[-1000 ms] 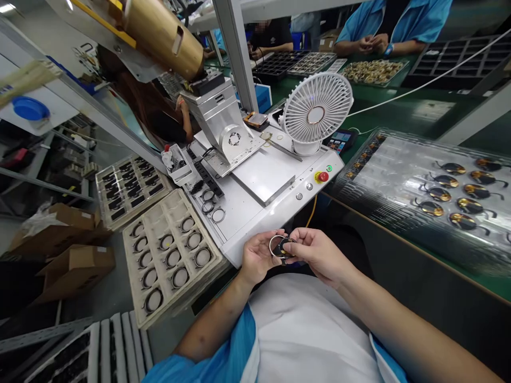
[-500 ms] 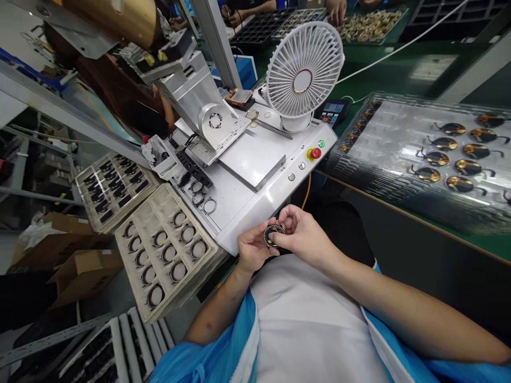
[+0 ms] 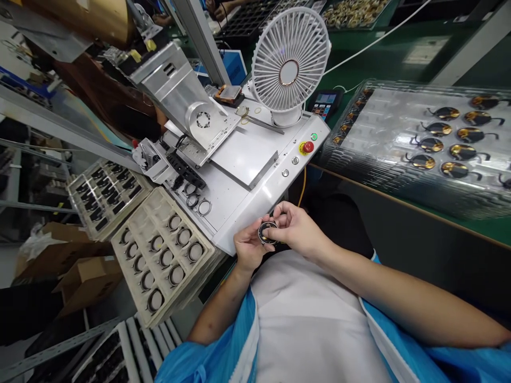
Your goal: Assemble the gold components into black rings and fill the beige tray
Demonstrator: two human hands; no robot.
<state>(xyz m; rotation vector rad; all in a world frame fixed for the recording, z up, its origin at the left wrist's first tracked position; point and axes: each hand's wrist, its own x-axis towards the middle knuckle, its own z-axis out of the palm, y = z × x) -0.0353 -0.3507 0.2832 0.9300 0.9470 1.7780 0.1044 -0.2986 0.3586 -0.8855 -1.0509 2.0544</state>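
Both of my hands meet just in front of my chest, at the near edge of a white machine base (image 3: 255,181). My left hand (image 3: 247,249) cups a small round metal ring with a dark disc (image 3: 266,232) inside it. My right hand (image 3: 297,229) pinches the same part from above with thumb and fingertips. A beige tray (image 3: 138,303) holding several similar rings sits to my left. Three loose rings (image 3: 197,202) lie on the machine base.
A white desk fan (image 3: 289,58) stands on the machine, beside a red stop button (image 3: 307,146). A clear blister tray (image 3: 383,138) with gold-and-black parts lies at right. A second tray of dark parts (image 3: 104,194) and cardboard boxes (image 3: 80,276) sit at left.
The ring and dark disc, side by side a second ago, now sit one inside the other. My hands have drawn closer together and the view has tilted down and right.
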